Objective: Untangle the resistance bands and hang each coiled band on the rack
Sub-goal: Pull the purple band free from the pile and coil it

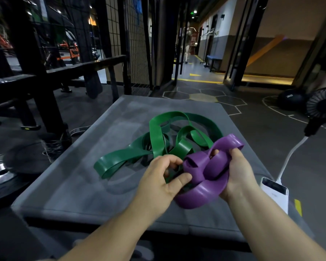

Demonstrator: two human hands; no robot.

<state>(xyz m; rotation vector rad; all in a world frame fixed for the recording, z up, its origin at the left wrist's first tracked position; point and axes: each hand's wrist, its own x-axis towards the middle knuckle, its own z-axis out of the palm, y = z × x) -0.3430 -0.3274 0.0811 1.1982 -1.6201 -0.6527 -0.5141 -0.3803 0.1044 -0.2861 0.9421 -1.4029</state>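
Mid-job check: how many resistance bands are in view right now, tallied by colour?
Purple band: 1, gripped by the right hand.
Green band: 1 tangle lying on the grey mat; I cannot tell whether it hides a second green loop.
Total: 2, at least.

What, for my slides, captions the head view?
Left hand pinches the green band, right hand grips the tangled purple band.
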